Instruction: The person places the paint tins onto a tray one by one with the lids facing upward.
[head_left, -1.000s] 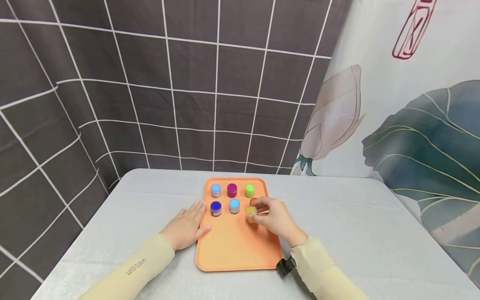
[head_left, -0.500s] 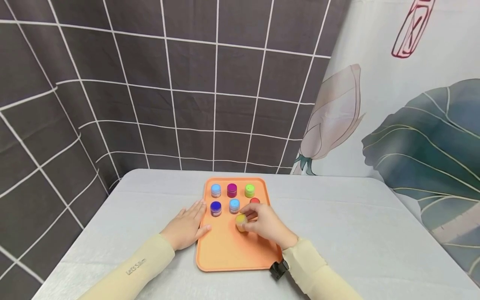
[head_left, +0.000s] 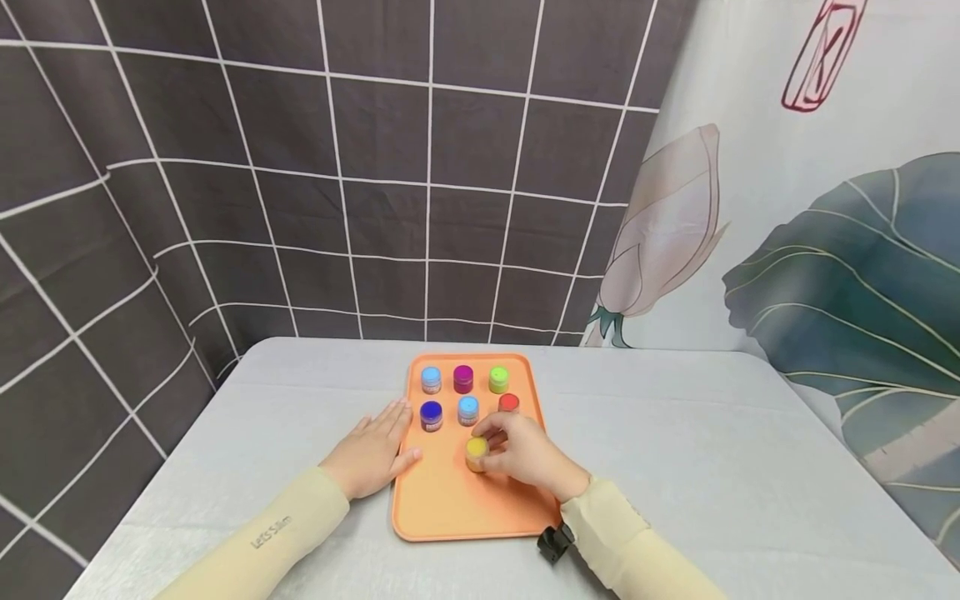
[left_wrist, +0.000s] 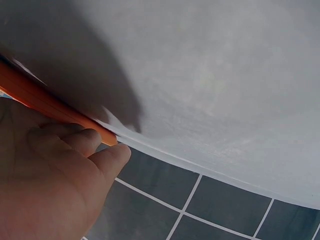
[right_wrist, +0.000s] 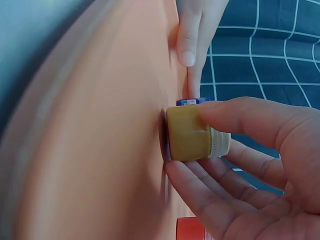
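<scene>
An orange tray [head_left: 450, 508] lies on the grey table and carries several small paint jars. My right hand [head_left: 517, 450] pinches a yellow-lidded jar [head_left: 476, 451] that stands on the tray in the middle column; the right wrist view shows the yellow jar [right_wrist: 192, 134] between thumb and fingers, its base against the tray [right_wrist: 100, 150]. My left hand [head_left: 372, 450] lies flat on the table, fingers straight, touching the tray's left edge [left_wrist: 45, 102]. Behind stand a dark blue jar [head_left: 431, 414], a light blue jar [head_left: 468, 409] and a red jar [head_left: 508, 403].
The back row holds a light blue jar [head_left: 431, 379], a purple jar [head_left: 463, 378] and a green jar [head_left: 498, 379]. A grey cloth covers the table [head_left: 712, 467]. Dark gridded and floral curtains hang behind. A black clip [head_left: 551, 543] shows at my right sleeve.
My right hand has carried the yellow jar from beside the red jar leftward and toward me, setting it down on the tray below the light blue jar. The left hand has stayed still.
</scene>
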